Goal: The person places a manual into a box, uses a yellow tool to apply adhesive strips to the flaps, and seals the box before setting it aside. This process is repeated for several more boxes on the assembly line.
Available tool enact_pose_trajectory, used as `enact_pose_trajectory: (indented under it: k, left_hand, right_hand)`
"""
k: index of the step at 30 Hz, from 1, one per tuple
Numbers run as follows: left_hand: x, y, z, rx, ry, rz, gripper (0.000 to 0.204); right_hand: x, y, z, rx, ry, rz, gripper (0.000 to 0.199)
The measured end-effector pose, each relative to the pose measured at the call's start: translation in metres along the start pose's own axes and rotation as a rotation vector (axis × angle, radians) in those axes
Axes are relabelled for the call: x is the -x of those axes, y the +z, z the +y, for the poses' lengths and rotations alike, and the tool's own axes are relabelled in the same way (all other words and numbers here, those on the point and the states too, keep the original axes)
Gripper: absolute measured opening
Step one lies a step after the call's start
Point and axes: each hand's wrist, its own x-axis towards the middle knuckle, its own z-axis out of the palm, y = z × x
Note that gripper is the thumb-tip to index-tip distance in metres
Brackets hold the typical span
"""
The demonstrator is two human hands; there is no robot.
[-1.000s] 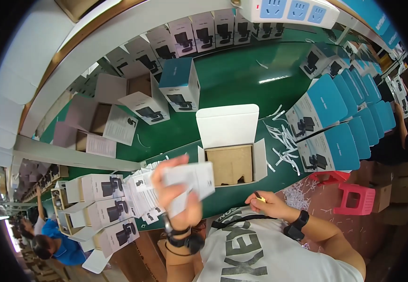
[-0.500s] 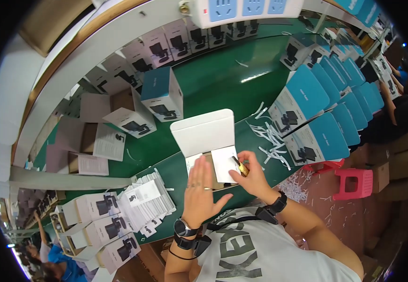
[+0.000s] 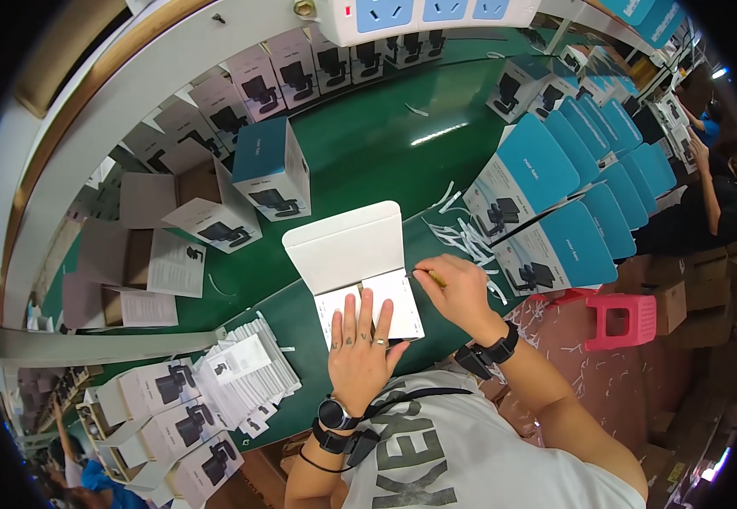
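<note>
A white carton (image 3: pixel 347 246) stands in front of me, its wide lid tilted up and back and its two inner flaps folded in. My left hand (image 3: pixel 362 360) lies across the flaps with fingers stretched and spread, holding nothing. Just off the carton's right side, my right hand (image 3: pixel 462 297) is closed around a small yellowish tool (image 3: pixel 437 278). Most of this tool is hidden by the fingers, so its kind cannot be made out. The carton's contents are covered by the flaps and my left hand.
Blue-flapped boxes (image 3: pixel 547 174) stand in rows to the right, beside white paper strips (image 3: pixel 462 233). Left are open cartons (image 3: pixel 216 208), a closed blue-topped box (image 3: pixel 271 165) and a leaflet stack (image 3: pixel 250 373). A pink stool (image 3: pixel 623 322) is on the floor; co-workers sit farther off.
My right hand has drawn away from the right flap to the carton's side, keeping the tool. The flaps now lie flatter, and my left hand's fingers have spread over them.
</note>
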Motion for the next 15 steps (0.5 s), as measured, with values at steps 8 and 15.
enact_pose_trajectory:
  k: [8,15]
  left_hand:
    - [-0.0015,-0.0021,0.002,0.009,-0.009,-0.011,0.082]
    - [-0.0041,-0.0016,0.0027,0.008,-0.014,-0.005,0.081]
  right_hand:
    - [-0.0047,0.0,-0.0006,0.035,0.027,0.002,0.008]
    - [0.0048,-0.0066,-0.0045,-0.046,0.015,-0.066,0.008]
